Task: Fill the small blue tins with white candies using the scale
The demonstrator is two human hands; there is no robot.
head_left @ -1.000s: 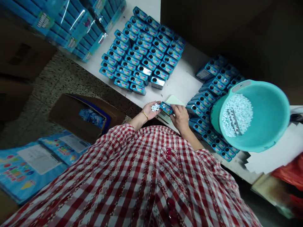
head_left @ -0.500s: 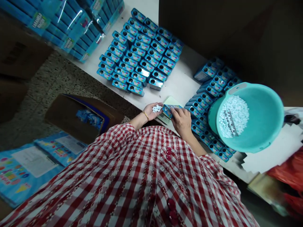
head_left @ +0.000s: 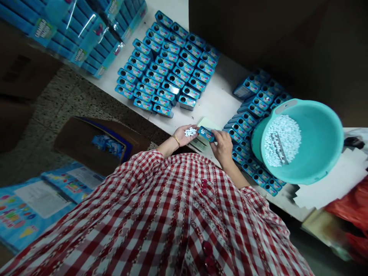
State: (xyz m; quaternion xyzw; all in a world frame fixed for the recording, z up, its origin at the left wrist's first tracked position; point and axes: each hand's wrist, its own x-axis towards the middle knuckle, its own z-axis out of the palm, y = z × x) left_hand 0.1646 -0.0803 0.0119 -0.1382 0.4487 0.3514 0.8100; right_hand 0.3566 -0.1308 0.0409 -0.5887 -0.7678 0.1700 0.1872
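My left hand (head_left: 181, 137) is cupped palm up with a small heap of white candies (head_left: 190, 132) in it. Beside its fingertips, my right hand (head_left: 224, 148) grips a small blue candy tin (head_left: 206, 134) between thumb and fingers. The tin's opening faces up near the left palm, and white pieces show in it. Under the hands lies a pale green pad or paper (head_left: 207, 123) on the white table. To the right, a turquoise tub (head_left: 322, 142) contains many white candies (head_left: 290, 134) and a scoop-like strip (head_left: 278, 148).
Rows of upright blue tins (head_left: 169, 61) with round holes cover the table's far left. More tins (head_left: 244, 122) stand beside the tub. Wrapped packs (head_left: 77, 34) lie at upper left. An open cardboard box (head_left: 83, 142) sits lower left, and a red bag (head_left: 352, 207) at right.
My right hand has tipped the tin so its top now faces up and its opening shows. My left hand stays cupped around the candies. The view has shifted slightly.
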